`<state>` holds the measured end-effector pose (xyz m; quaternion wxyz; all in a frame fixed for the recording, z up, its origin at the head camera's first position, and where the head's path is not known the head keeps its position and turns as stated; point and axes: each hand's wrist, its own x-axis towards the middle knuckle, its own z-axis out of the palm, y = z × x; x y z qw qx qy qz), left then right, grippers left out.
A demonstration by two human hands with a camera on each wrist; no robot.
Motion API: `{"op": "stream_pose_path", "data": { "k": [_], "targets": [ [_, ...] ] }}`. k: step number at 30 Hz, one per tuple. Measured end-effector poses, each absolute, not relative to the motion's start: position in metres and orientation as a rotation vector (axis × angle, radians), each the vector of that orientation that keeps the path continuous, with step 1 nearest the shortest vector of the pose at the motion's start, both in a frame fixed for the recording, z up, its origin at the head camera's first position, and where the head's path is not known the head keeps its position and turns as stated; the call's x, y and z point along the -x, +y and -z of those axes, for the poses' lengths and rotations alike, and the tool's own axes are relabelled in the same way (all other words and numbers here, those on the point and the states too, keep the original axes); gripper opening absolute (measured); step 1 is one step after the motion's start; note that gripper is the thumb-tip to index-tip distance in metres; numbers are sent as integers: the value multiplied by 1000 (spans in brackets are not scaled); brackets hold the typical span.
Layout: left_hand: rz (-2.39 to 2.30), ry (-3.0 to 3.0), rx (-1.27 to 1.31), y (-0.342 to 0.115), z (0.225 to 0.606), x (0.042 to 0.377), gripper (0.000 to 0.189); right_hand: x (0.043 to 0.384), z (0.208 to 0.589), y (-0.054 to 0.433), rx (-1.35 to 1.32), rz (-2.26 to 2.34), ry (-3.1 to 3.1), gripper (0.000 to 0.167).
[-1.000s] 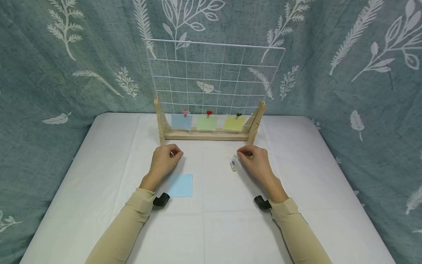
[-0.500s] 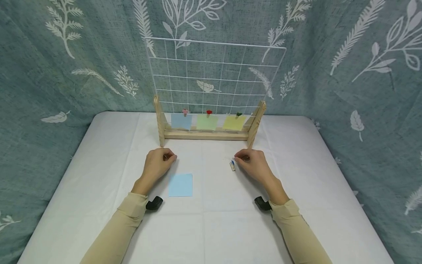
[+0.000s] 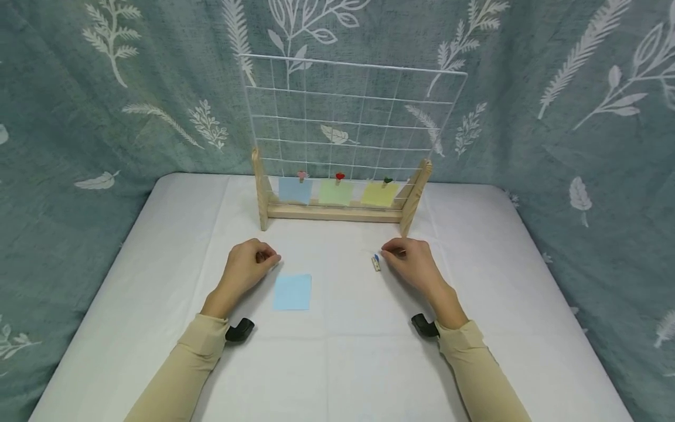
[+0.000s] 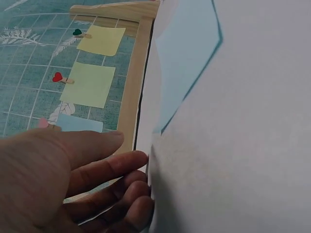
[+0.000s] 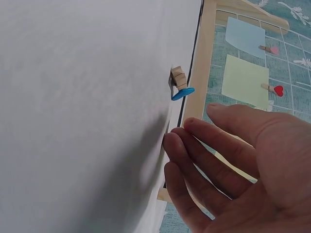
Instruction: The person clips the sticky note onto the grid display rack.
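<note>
My left hand [image 3: 245, 265] is just above the white cloth, up and left of a loose blue paper square [image 3: 292, 292]. In the left wrist view its fingers [image 4: 109, 167] curl loosely, with a gap below the thumb and nothing held. My right hand [image 3: 413, 264] hovers close beside a mini wooden clothespin [image 3: 376, 264] with a blue top. The right wrist view has that clothespin [image 5: 179, 80] lying just beyond the thumb and index fingertips, apart from them. Those fingers are relaxed and hold nothing.
Behind the hands stands a white wire grid [image 3: 353, 108] in a wooden base [image 3: 334, 213]. Blue [image 3: 294, 191], green [image 3: 334, 192] and yellow [image 3: 378, 194] paper squares hang low on it from heart-topped clothespins. A patterned green curtain [image 3: 174, 76] surrounds the table.
My left hand has moved left and back toward me, so its wrist no longer covers part of the blue paper. The right hand has dropped slightly nearer the blue-topped clothespin. The head view shifted slightly.
</note>
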<state>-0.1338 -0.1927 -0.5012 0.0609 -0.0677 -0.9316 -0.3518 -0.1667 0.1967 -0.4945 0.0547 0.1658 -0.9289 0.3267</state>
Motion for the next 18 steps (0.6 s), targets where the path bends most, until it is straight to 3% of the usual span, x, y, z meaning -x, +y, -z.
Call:
{"op": "stream_pose_path", "data": {
  "k": [11,18],
  "targets": [
    [1038,-2868,278,-199,500,118,14,169,495,195,-533,-1007,-2823,10],
    [1066,-2896,330,-198,500,110,32,170,494,196,-544,-1005,-2849,11]
  ]
}}
